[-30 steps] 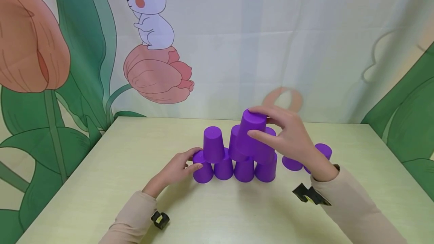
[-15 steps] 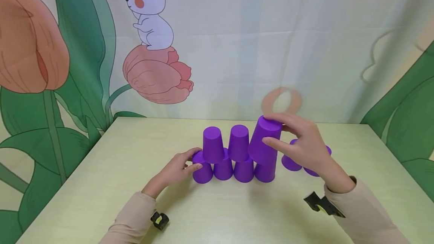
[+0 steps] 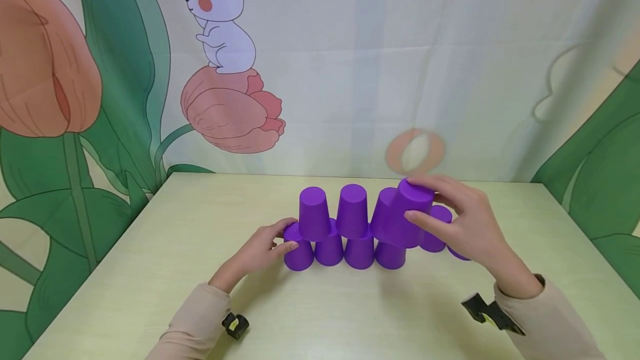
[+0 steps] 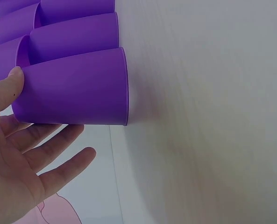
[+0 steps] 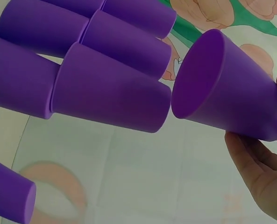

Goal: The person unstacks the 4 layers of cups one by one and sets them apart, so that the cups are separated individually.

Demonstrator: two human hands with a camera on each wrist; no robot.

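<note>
Upside-down purple cups stand in two rows: several below, with three upper cups (image 3: 353, 211) on top. My left hand (image 3: 255, 250) pinches the leftmost bottom cup (image 3: 298, 257) near its upper end. In the left wrist view, the thumb lies on one side of that cup (image 4: 75, 91) and the fingers on the other. My right hand (image 3: 462, 224) grips a separate purple cup (image 3: 407, 221) by its closed end, tilted, in front of the right upper cup (image 3: 382, 215). The right wrist view shows the held cup's (image 5: 250, 93) open mouth near a stacked cup (image 5: 112, 91), apparently apart.
Two more purple cups stand right of the stack, a nearer-left one (image 3: 435, 232) and one mostly hidden behind my right hand (image 3: 459, 253). The pale table (image 3: 340, 315) ends at a printed curtain (image 3: 320, 71) with a rabbit and tulips.
My right hand has moved right and slightly down with the held cup, from before the upper row's middle to its right end. The left hand and the stacked cups have stayed put.
</note>
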